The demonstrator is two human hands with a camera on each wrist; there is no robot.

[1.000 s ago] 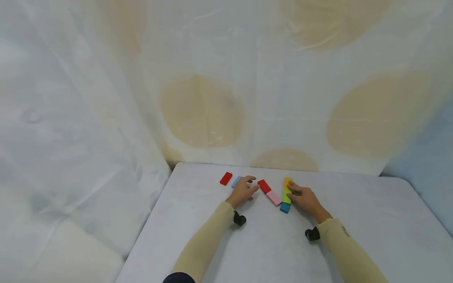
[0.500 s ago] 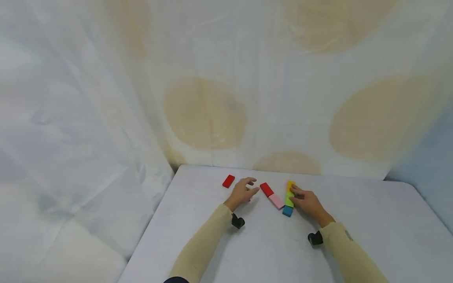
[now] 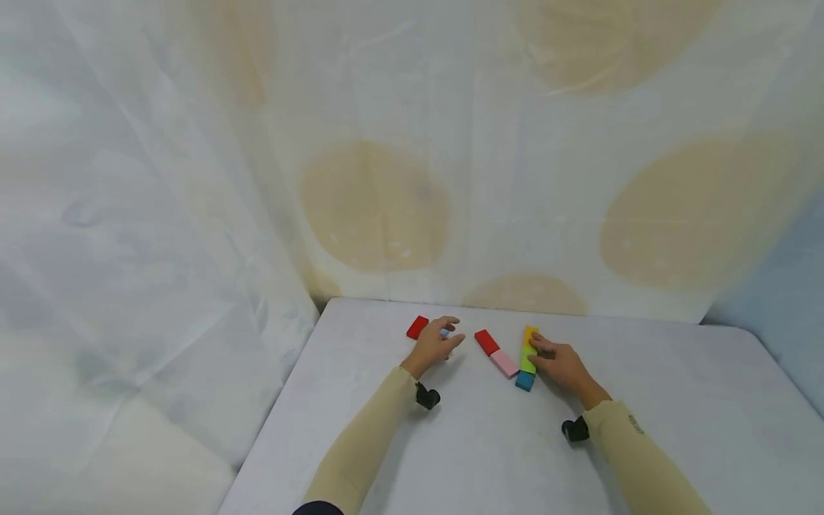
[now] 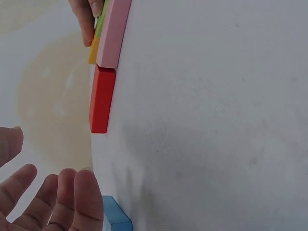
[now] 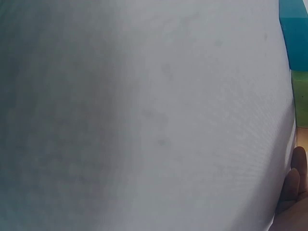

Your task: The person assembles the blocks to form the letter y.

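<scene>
Pale blue block [image 3: 444,333] lay under my left hand [image 3: 433,345], fingers spread, not yet gripping. Right hand [image 3: 561,363] pressed straight fingers on green block [image 3: 527,358] in row. Next, likely: careful pinch.

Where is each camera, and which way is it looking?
Head: up on the person's head, looking forward and down at the table; both arms, left hand and right hand show.
Left wrist: low over the table, looking past left fingertips at the red block.
Right wrist: close to the tabletop; one fingertip shows.
Shared: head and left wrist both see the pink block.
</scene>
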